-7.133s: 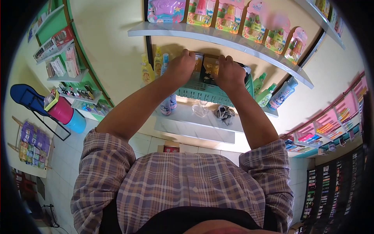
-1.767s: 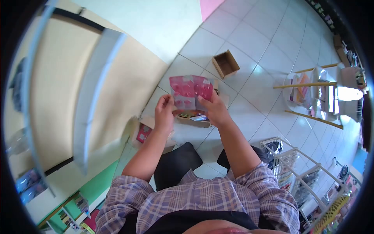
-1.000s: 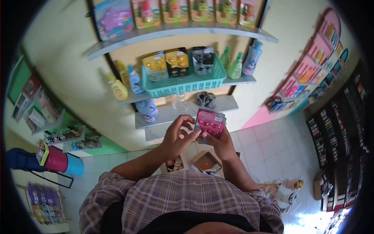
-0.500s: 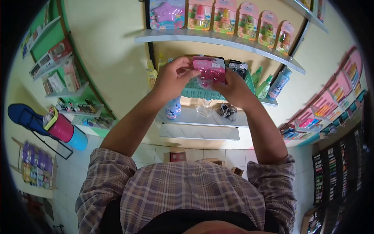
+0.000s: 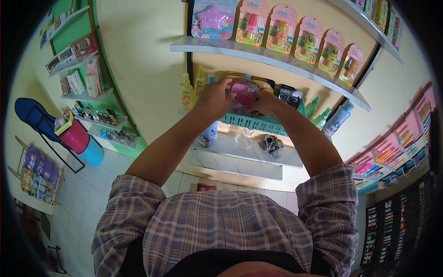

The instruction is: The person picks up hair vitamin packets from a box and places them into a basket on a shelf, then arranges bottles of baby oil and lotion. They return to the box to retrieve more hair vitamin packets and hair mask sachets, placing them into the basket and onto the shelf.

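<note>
A pink carded pack [image 5: 243,93] is between my two hands, over the front of a teal plastic basket [image 5: 258,124] on the shelf. My left hand [image 5: 216,96] grips the pack's left edge, thumb and fingers bent around it. On the right side, my right hand [image 5: 267,103] is closed on the lower edge. What the pack contains is blurred. Behind it, yellow-and-black packs [image 5: 263,84] stand in the basket, with a black pack [image 5: 290,96] farther right.
Yellow bottles [image 5: 186,94] stand left of the basket; green bottles [image 5: 312,107] and a blue bottle [image 5: 338,118] stand right of it. Overhead, a grey shelf [image 5: 258,56] carries several carded bottles and a purple star pack [image 5: 214,19]. A lower shelf [image 5: 226,142] holds a dark bundle [image 5: 272,145].
The view has shifted, so the shelves appear lower and farther right. The pink pack now tilts back closer to the basket, still between both hands.
</note>
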A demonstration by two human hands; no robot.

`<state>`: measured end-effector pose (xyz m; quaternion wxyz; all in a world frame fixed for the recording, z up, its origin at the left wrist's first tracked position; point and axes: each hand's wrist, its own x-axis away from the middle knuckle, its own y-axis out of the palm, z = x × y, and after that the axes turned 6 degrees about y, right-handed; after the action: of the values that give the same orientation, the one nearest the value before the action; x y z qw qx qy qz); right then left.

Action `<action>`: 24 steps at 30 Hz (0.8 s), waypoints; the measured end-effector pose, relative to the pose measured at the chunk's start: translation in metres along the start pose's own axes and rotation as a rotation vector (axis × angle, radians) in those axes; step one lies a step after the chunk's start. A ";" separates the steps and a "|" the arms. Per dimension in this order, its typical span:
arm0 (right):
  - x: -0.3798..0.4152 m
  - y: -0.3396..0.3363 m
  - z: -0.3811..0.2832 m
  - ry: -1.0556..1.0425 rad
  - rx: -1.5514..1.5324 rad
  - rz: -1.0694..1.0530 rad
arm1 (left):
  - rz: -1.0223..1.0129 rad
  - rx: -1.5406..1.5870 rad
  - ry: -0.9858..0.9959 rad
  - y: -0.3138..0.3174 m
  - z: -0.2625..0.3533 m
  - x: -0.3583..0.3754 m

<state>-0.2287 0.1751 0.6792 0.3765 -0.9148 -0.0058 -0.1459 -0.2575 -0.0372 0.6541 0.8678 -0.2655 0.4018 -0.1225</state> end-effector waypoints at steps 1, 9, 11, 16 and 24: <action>-0.001 0.001 -0.002 0.017 0.014 -0.020 | -0.010 -0.022 -0.016 0.000 0.001 0.000; -0.012 0.008 -0.008 -0.080 0.346 0.060 | -0.005 -0.178 0.045 0.006 0.009 -0.002; -0.014 0.010 -0.008 -0.086 0.420 0.048 | 0.014 -0.211 0.071 0.008 0.007 -0.003; -0.015 0.012 -0.006 -0.036 0.095 -0.073 | -0.099 -0.319 0.003 0.005 0.009 -0.011; -0.015 0.001 -0.005 -0.033 0.080 -0.157 | -0.106 -0.367 0.220 0.016 -0.004 -0.021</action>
<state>-0.2442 0.1728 0.6780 0.4001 -0.8981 -0.0895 -0.1593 -0.2744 -0.0163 0.6561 0.7482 -0.4249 0.4950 -0.1208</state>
